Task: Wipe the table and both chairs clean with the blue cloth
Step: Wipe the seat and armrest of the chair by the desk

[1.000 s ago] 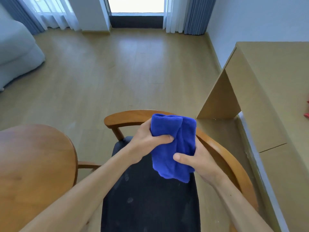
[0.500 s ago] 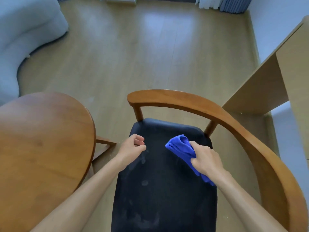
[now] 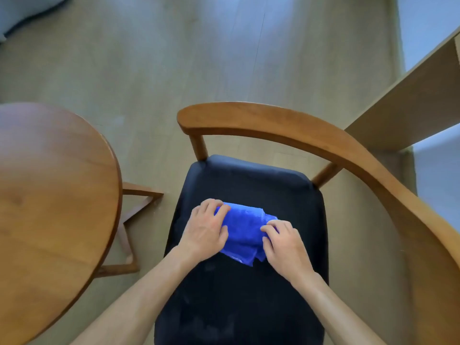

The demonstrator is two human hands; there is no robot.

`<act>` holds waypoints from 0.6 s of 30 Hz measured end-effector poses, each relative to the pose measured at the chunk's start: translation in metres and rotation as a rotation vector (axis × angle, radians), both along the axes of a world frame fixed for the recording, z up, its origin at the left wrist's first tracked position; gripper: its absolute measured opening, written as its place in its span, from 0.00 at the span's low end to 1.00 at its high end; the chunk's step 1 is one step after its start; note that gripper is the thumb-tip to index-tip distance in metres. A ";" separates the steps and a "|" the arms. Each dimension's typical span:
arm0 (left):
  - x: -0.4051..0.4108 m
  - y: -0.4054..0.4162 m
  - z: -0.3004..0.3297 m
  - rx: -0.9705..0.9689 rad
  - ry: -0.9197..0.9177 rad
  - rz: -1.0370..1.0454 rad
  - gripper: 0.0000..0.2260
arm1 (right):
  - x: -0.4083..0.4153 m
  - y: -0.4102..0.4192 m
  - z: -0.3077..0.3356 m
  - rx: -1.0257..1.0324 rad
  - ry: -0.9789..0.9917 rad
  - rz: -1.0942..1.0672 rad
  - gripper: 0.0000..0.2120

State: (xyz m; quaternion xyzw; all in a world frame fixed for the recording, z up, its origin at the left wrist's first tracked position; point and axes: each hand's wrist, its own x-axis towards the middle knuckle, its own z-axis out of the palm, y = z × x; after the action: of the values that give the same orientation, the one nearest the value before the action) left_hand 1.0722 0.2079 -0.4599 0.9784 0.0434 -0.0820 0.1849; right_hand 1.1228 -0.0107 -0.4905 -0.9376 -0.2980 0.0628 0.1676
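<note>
The blue cloth (image 3: 245, 229) lies bunched on the black seat (image 3: 251, 185) of a wooden chair with a curved backrest (image 3: 286, 123). My left hand (image 3: 205, 229) rests on the cloth's left edge, fingers fairly straight and pointing away from me. On the cloth's right edge my right hand (image 3: 282, 241) presses down with its fingers bent over the fabric. The round wooden table (image 3: 49, 195) stands to the left of the chair. Faint pale smudges show on the seat near its front.
A light wooden desk (image 3: 410, 108) stands at the right, close behind the chair's backrest. Table legs (image 3: 129, 220) show between table and chair. A grey sofa corner (image 3: 22, 8) sits at top left. Bare wooden floor stretches beyond the chair.
The cloth went from held up in both hands, to my right hand alone, down onto the seat. My left hand has now joined on the cloth. The camera tilted further down.
</note>
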 end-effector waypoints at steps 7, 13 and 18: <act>0.040 -0.019 -0.056 0.331 0.087 -0.657 0.44 | 0.028 -0.047 -0.036 -0.055 0.029 -0.290 0.23; 0.017 -0.025 -0.083 0.289 -0.202 -0.688 0.27 | 0.022 -0.055 -0.077 -0.086 0.029 -0.244 0.25; 0.037 -0.011 -0.086 0.323 -0.313 -0.756 0.21 | 0.019 -0.058 -0.087 -0.095 -0.112 -0.255 0.24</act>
State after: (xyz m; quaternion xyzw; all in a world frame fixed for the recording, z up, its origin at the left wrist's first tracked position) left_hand 1.1087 0.1969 -0.5456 0.9425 -0.3338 0.0130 -0.0089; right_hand 1.1417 -0.0688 -0.5779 -0.9768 -0.1821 0.0028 0.1127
